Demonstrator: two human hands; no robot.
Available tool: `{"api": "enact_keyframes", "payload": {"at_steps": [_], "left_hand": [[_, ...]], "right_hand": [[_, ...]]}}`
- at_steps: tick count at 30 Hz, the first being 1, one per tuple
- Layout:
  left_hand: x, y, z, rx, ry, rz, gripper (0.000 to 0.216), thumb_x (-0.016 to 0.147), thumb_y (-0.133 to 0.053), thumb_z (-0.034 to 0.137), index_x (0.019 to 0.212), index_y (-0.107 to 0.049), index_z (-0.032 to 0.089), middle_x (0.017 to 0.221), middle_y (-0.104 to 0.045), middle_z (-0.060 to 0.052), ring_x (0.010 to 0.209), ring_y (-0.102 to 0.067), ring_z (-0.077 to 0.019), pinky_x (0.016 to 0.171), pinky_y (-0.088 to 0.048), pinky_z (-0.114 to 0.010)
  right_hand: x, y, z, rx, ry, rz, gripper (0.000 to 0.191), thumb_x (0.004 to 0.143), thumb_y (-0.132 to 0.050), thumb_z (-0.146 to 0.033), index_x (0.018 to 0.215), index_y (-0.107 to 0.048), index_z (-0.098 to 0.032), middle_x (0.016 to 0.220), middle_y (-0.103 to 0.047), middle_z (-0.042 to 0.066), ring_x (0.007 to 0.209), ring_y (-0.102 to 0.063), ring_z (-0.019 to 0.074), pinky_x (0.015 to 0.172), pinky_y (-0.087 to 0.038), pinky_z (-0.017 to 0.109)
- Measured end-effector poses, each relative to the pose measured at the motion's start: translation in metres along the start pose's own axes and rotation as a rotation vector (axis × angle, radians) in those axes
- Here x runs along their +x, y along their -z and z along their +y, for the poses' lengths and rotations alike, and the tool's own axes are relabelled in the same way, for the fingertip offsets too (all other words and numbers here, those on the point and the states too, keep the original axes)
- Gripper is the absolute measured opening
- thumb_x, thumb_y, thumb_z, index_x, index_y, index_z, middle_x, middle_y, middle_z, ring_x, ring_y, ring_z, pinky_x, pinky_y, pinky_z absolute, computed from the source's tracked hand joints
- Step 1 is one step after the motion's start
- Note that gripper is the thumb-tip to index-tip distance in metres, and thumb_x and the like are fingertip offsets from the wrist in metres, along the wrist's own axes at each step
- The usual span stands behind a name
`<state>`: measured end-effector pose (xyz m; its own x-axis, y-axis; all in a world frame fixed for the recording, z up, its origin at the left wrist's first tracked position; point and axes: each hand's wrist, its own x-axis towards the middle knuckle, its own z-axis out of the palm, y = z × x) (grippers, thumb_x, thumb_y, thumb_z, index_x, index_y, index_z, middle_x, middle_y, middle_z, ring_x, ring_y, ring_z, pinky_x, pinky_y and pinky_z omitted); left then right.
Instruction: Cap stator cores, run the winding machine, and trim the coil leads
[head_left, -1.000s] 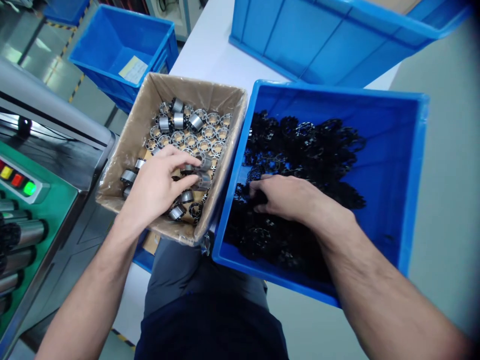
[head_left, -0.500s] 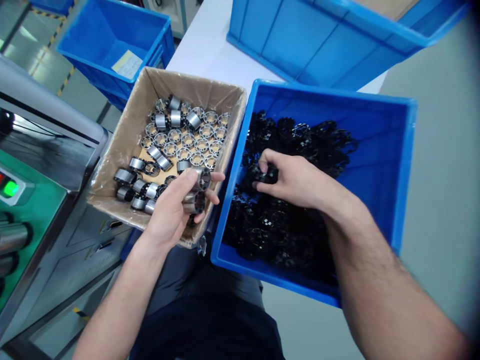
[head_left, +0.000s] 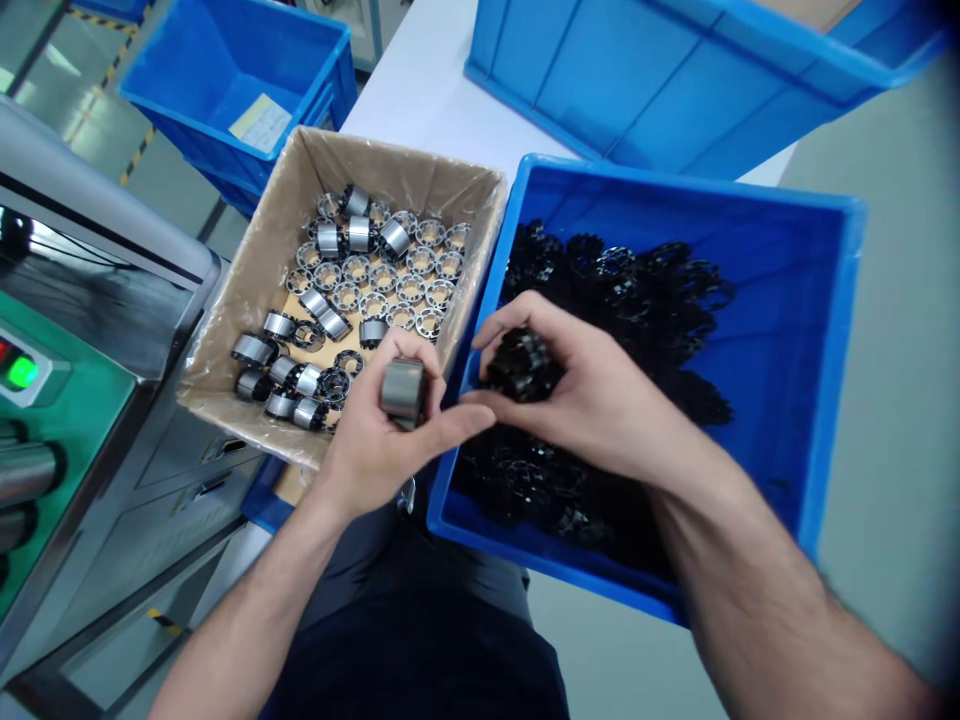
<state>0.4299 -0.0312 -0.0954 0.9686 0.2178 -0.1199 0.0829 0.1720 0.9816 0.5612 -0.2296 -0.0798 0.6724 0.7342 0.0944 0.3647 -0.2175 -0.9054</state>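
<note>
Head view | metal cylinder [head_left: 403,388]: within the left hand [head_left: 375,442], fingers curled round it, thumb stretched rightward; long axis unclear | black part [head_left: 521,365]: just right of that hand, clasped by the right hand [head_left: 585,385] | cardboard box [head_left: 405,180]: beyond the left hand | blue bin [head_left: 780,320]: beneath the right hand

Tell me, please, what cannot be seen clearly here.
Head view:
underside of the metal piece, hidden in the left hand;
number of black parts in the right hand, which partly covers them;
any writing on the paper, too small;
far side of the upper right bin, cut off by the top edge.
</note>
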Motion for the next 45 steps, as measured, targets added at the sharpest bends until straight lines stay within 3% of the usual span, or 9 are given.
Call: {"api": "enact_keyframes", "payload": {"at_steps": [4,10,15,19,24,29,34,38,45], "left_hand": [[-0.003,-0.004,0.001,0.144,-0.062,0.018,0.046,0.093,-0.109,0.045,0.103,-0.068,0.027,0.086,-0.063,0.004,0.072,-0.057,-0.016,0.071,-0.051,-0.033],[0.002,-0.008,0.009,0.097,-0.109,0.092,0.046,0.095,-0.107,0.044,0.098,-0.064,0.025,0.1,-0.075,0.001,0.089,-0.071,-0.0171,0.087,-0.06,-0.033],[0.003,-0.006,0.007,-0.011,-0.056,0.118,0.061,0.09,-0.109,0.05,0.096,-0.053,0.026,0.092,-0.072,0.003,0.071,-0.064,-0.0128,0.066,-0.054,-0.029],[0.005,-0.003,0.006,-0.177,0.055,0.084,0.072,0.088,-0.11,0.056,0.098,-0.044,0.028,0.083,-0.067,0.008,0.05,-0.044,-0.0068,0.045,-0.038,-0.025],[0.006,-0.003,0.009,-0.244,0.102,0.097,0.073,0.086,-0.108,0.068,0.102,-0.048,0.029,0.086,-0.064,0.007,0.05,-0.049,-0.0079,0.042,-0.04,-0.025],[-0.002,-0.003,0.004,-0.289,0.148,0.069,0.048,0.119,-0.062,0.078,0.119,-0.066,0.03,0.084,-0.066,0.002,0.057,-0.061,-0.0155,0.044,-0.042,-0.028],[-0.01,-0.006,0.001,-0.153,0.138,0.04,0.063,0.118,-0.054,0.087,0.144,-0.07,0.032,0.076,-0.067,0.002,0.061,-0.067,-0.02,0.057,-0.051,-0.033],[-0.011,-0.006,-0.003,-0.109,0.121,0.008,0.073,0.117,-0.049,0.092,0.155,-0.068,0.032,0.077,-0.069,0.001,0.061,-0.067,-0.0201,0.058,-0.05,-0.033],[-0.007,-0.004,-0.009,-0.089,0.042,0.003,0.066,0.123,-0.044,0.084,0.154,-0.067,0.03,0.068,-0.058,0.004,0.056,-0.064,-0.0192,0.056,-0.05,-0.032]], "right_hand": [[-0.005,-0.021,-0.016,0.079,0.098,-0.004,0.032,0.096,-0.087,-0.015,0.118,-0.068,-0.029,0.115,-0.083,-0.001,0.099,-0.08,0.0198,0.093,-0.066,0.033],[-0.005,-0.016,-0.008,0.142,0.169,-0.015,0.04,0.104,-0.09,-0.023,0.14,-0.075,-0.029,0.14,-0.085,0.008,0.127,-0.083,0.0286,0.115,-0.068,0.045],[-0.004,-0.022,-0.004,0.135,0.128,0.131,0.038,0.096,-0.106,-0.054,0.115,-0.085,-0.03,0.117,-0.088,0.005,0.109,-0.084,0.0291,0.101,-0.072,0.045],[-0.001,-0.024,-0.007,0.186,0.159,0.099,0.042,0.092,-0.106,-0.064,0.114,-0.089,-0.032,0.115,-0.089,0.006,0.111,-0.084,0.0313,0.104,-0.072,0.051],[0.0,-0.025,-0.007,0.219,0.168,0.078,0.04,0.093,-0.109,-0.055,0.119,-0.091,-0.032,0.111,-0.09,0.005,0.098,-0.084,0.0257,0.094,-0.073,0.043],[-0.002,-0.028,-0.006,0.261,0.18,0.142,0.041,0.088,-0.114,-0.042,0.12,-0.09,-0.032,0.118,-0.091,0.003,0.105,-0.086,0.0247,0.096,-0.072,0.039],[-0.005,-0.032,-0.004,0.246,0.159,0.168,0.046,0.086,-0.115,-0.029,0.123,-0.088,-0.035,0.114,-0.089,-0.001,0.098,-0.085,0.0229,0.089,-0.07,0.037],[-0.007,-0.037,-0.002,0.191,0.14,0.177,0.039,0.09,-0.112,-0.035,0.121,-0.088,-0.034,0.112,-0.089,0.001,0.099,-0.085,0.0259,0.093,-0.07,0.043],[-0.003,-0.037,0.003,0.257,0.218,0.145,0.04,0.091,-0.111,-0.036,0.124,-0.089,-0.03,0.12,-0.088,0.006,0.115,-0.086,0.0304,0.104,-0.071,0.048]]}}
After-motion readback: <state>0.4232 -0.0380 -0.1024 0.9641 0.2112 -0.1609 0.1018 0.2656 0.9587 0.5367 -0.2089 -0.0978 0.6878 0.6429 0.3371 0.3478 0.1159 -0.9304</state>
